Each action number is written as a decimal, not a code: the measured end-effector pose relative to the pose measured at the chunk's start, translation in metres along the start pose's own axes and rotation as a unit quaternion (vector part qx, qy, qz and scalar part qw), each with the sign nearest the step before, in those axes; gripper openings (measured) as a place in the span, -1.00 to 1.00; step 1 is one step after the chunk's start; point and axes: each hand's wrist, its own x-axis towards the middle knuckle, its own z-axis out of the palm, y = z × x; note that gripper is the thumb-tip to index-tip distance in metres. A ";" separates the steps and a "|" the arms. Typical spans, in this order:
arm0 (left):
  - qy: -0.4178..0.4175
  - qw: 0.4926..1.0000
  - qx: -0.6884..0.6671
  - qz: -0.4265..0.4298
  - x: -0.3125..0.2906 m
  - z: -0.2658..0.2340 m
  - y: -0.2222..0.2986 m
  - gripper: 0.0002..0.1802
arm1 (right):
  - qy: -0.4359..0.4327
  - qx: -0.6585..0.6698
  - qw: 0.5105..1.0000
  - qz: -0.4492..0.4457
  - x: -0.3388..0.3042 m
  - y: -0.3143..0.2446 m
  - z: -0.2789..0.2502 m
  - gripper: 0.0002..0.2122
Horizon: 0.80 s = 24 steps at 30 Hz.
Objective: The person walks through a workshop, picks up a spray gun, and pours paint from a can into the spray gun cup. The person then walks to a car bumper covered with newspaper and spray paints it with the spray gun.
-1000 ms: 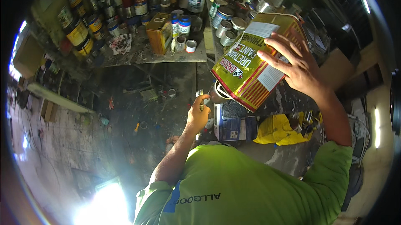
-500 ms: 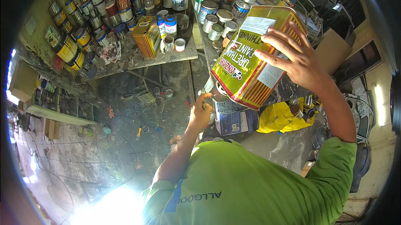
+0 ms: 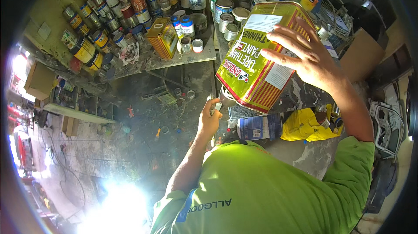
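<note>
A large rectangular green, red and gold tin of paint thinner is tilted over, its lower end toward my left hand. My right hand holds it from the right, palm and spread fingers pressed on its side. Just below the tin's low end, my left hand is closed around a small metallic thing, mostly hidden by the fingers. A dark, cup-like piece shows between that hand and the tin. Whether liquid is flowing cannot be seen.
A bench at the back carries many paint cans, a smaller gold tin and blue-capped containers. More cans crowd the right-hand bench. A yellow bag and a blue box lie below. Bright glare covers the lower left.
The view has turned a little, so the surroundings sit farther right. The tin has shifted slightly left in the picture, with both hands keeping their holds.
</note>
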 end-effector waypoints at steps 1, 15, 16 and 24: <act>0.012 1.000 0.007 0.002 -0.002 0.002 -0.001 -0.48 | 0.004 0.008 1.000 0.000 -0.004 0.003 0.005 -0.30; 0.156 0.985 -0.067 0.006 -0.063 0.050 -0.024 -0.49 | 0.050 0.244 0.956 0.153 -0.089 0.021 0.116 -0.10; 0.161 0.983 -0.089 0.001 -0.070 0.052 -0.022 -0.49 | 0.060 0.279 0.940 0.187 -0.097 0.015 0.127 -0.10; 0.195 0.975 -0.095 0.043 -0.128 0.044 -0.004 -0.44 | 0.101 0.579 0.693 0.418 -0.218 -0.026 0.241 -0.10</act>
